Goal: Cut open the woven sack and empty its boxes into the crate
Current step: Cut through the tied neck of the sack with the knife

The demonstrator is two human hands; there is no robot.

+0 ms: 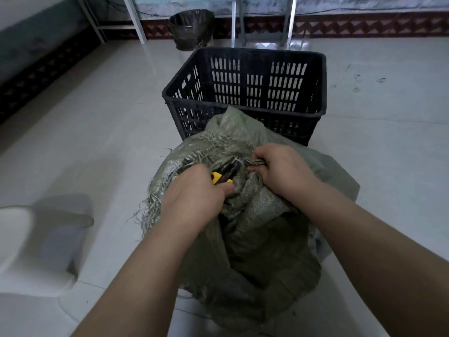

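Observation:
A grey-green woven sack (257,239) stands on the floor in front of me, its top bunched and frayed. My left hand (194,193) grips a yellow and black cutter (222,177), whose tip points at the tied neck of the sack. My right hand (281,170) grips the twisted cord (256,162) at that neck. Behind the sack stands a black slotted plastic crate (245,93), with nothing showing inside it. No boxes show; the sack hides what it holds.
A pale tiled floor (97,132) surrounds the sack. A white plastic stool (36,242) stands at the left. A dark waste bin (192,29) and metal frame legs (263,21) stand by the far wall behind the crate.

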